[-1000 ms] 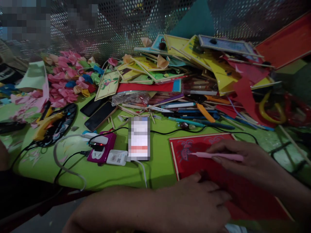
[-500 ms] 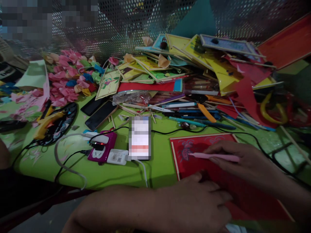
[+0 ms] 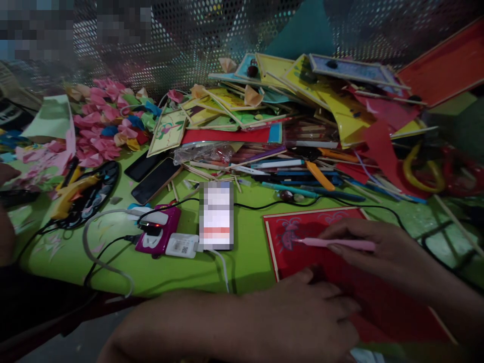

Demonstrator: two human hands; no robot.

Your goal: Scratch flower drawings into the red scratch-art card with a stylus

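Observation:
A pink pen (image 3: pixel 340 244) is pinched in my right hand (image 3: pixel 372 247), its tip touching a ladybug-like drawing (image 3: pixel 289 238) in pale lines. The drawing is at the upper left of a red card (image 3: pixel 381 312) edged with thin wooden sticks. More faint curved lines show along the card's top, partly behind my right hand. My left hand (image 3: pixel 319 312) lies flat across the card's lower left with its fingers stretched out, holding nothing. It hides that corner of the card.
Left of the card lie a lit phone (image 3: pixel 216 217) and a purple power strip (image 3: pixel 172 229) with cables. Behind are pens (image 3: pixel 280 164), sticks and framed cards (image 3: pixel 351 70). Pink paper flowers (image 3: pixel 102 131) and a yellow glue gun (image 3: pixel 77 191) sit left. Another person's hand (image 3: pixel 6 174) shows at the left edge.
The pen tip has shifted slightly right on the drawing. Another person's hand has come into view at the left edge. My left hand stays flat on the card.

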